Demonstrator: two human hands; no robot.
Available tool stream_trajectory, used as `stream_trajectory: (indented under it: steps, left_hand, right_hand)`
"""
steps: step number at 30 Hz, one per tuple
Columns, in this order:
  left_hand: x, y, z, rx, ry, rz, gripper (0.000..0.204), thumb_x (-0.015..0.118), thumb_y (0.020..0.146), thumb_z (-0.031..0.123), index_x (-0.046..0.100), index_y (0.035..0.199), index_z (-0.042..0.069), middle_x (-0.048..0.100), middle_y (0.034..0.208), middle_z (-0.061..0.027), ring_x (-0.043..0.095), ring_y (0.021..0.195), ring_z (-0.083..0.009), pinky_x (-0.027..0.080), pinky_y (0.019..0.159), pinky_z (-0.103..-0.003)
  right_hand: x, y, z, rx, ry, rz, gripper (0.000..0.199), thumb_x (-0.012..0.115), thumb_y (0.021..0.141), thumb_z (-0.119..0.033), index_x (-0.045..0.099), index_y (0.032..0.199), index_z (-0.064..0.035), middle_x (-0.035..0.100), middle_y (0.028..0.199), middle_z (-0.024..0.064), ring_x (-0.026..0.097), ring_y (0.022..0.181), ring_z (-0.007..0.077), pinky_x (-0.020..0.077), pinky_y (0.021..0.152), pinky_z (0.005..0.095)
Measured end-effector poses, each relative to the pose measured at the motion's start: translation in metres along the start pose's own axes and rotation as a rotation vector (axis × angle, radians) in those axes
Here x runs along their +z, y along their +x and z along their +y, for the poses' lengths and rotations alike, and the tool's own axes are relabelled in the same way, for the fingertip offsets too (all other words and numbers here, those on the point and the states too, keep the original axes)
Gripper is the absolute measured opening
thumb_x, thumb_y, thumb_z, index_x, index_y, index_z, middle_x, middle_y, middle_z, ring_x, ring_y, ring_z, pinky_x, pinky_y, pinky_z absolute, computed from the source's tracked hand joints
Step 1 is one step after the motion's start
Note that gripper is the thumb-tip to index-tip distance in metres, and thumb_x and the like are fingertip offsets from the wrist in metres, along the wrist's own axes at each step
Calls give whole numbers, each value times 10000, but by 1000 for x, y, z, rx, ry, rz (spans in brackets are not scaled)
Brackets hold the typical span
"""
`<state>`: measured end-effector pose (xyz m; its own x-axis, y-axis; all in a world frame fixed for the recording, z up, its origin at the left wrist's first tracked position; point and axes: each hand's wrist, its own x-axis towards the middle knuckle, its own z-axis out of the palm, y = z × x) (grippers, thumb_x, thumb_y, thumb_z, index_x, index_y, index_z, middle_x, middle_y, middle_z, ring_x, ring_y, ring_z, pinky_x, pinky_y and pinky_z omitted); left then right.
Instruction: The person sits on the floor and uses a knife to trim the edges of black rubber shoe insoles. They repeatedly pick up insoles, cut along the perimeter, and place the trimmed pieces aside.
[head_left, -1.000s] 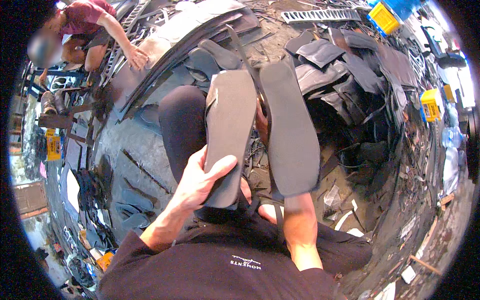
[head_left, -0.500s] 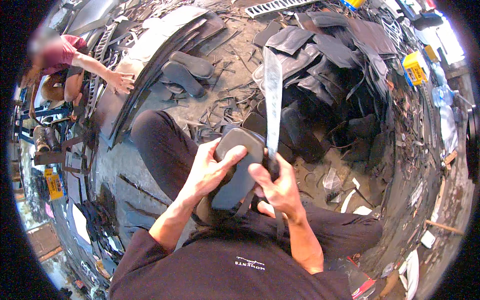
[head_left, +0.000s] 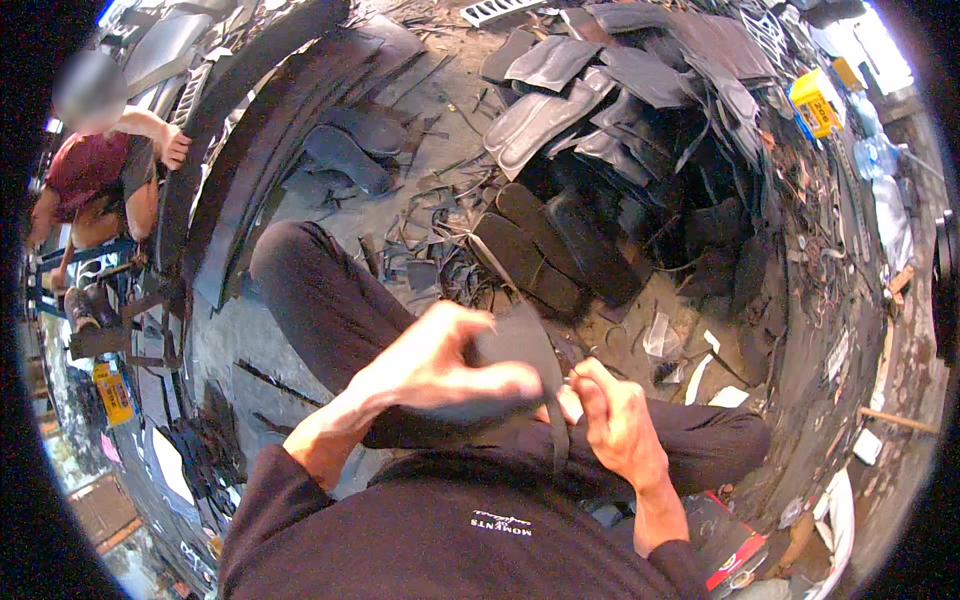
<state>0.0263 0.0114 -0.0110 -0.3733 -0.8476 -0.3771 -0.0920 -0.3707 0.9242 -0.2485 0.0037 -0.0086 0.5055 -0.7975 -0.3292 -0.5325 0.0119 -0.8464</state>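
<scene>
My left hand [head_left: 440, 368] is closed on a dark, sole-shaped rubber piece [head_left: 520, 345], held above my lap and blurred by motion. To its right, my right hand [head_left: 618, 415] is in a fist round the handle of a long knife. The handle is mostly covered by the fingers. A thin, blurred line up and left of this hand looks like the knife's blade [head_left: 505, 278] seen nearly edge-on. A narrow dark strip [head_left: 560, 440] hangs between the hands, over my lap.
Cut sole pieces [head_left: 540, 245] lie ahead among scraps. Behind them rises a heap of dark moulded sheets [head_left: 560, 100]. Long curved rubber sheets [head_left: 255, 170] stand at the left, near another person [head_left: 95, 175]. A yellow box [head_left: 818, 103] is at the far right.
The knife blade has turned from broad-side to nearly edge-on. My right hand has moved lower and right, and my left hand has swung over the rubber piece. The other person's arm has drawn back.
</scene>
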Motion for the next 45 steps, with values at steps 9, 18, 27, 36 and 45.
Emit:
stream_trajectory:
  steps: [9,18,27,36,45]
  left_hand:
    - [-66,-1,10,466,-515,1268,321,822,944,349,705,1111,101,695,922,0,655,809,-122,523,696,-332]
    - [9,18,-23,164,-1008,1159,399,898,876,350,681,1150,157,704,998,45,646,773,-77,491,627,-270]
    - [13,5,-38,95,-964,1101,363,843,934,322,665,1203,155,721,1057,46,685,875,-86,537,645,-280]
    - [20,-37,-52,60,-1014,954,325,835,928,208,665,1154,47,729,933,-32,698,679,-107,565,531,-247]
    - [19,-56,-34,2,-1015,813,378,811,943,220,635,1215,25,715,957,-46,708,722,-123,548,509,-241]
  right_hand:
    - [-5,26,12,115,706,142,493,372,1148,-521,611,1053,-100,457,663,-55,404,556,47,334,495,247]
    - [87,46,-12,-121,21,225,348,473,1122,-350,606,1079,-31,589,748,221,635,684,414,481,624,479]
    - [97,33,0,-39,-18,98,368,476,1126,-363,599,1104,-17,682,866,262,689,827,501,516,690,541]
    - [75,115,-36,-101,275,-13,515,418,1152,-466,559,938,-20,435,666,11,409,607,109,376,555,332]
    - [104,137,-15,-204,33,41,356,517,1121,-399,604,1044,-63,642,732,264,678,727,499,496,614,549]
